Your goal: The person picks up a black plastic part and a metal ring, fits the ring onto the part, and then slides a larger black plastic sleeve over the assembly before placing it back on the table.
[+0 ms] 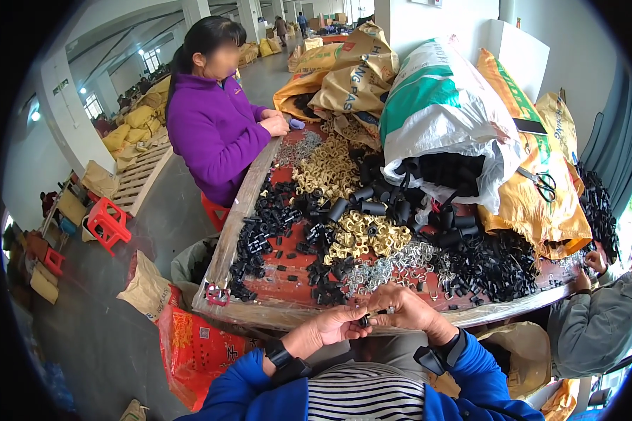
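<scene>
Just over the near edge of the table, my left hand [336,324] and my right hand [406,309] meet. Both are closed, pinching a small black plastic part [364,321] between their fingertips; its exact kind is too small to make out. Beyond my fingers lie silver metal clips [370,275] in a loose heap. Behind these is a pile of gold-coloured ring-like pieces [367,237]. Small black plastic parts [261,228] spread to the left, and more black pieces [495,270] lie to the right.
Black cylinders [373,208] spill from a white and green sack [428,91] on the red table [277,284]. Scissors [543,184] and a phone [530,126] rest on a yellow sack [541,217]. A person in purple [207,126] works at left; a grey sleeve [604,316] shows at right.
</scene>
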`<state>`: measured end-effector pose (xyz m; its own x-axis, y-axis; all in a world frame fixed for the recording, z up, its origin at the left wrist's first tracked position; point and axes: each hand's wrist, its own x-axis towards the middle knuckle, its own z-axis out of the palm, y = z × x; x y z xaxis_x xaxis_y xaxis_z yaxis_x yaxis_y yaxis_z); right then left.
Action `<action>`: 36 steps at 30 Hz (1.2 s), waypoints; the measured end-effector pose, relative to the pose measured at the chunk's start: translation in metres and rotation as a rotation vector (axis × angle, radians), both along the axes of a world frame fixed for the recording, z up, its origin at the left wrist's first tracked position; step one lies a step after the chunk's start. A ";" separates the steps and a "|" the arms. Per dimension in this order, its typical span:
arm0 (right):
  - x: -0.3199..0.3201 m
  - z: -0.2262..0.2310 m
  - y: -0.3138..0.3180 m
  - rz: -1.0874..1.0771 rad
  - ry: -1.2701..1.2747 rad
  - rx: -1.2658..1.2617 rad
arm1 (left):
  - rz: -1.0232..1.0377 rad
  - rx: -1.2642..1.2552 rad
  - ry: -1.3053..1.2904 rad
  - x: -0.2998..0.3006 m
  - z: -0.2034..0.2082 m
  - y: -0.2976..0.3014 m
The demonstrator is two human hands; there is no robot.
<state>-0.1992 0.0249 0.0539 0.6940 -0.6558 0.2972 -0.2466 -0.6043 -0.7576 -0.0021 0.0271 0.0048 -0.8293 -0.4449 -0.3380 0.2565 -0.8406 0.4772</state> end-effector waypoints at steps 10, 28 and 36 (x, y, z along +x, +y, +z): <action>-0.055 -0.024 -0.014 -0.642 0.210 -0.088 | 0.131 -0.048 -0.035 -0.008 -0.005 -0.034; -0.109 -0.090 -0.019 -1.031 0.844 -0.412 | 0.241 -0.091 -0.046 -0.007 -0.005 0.000; -0.112 -0.093 -0.033 -0.945 0.659 -0.292 | 0.245 -0.013 -0.065 -0.012 -0.012 -0.020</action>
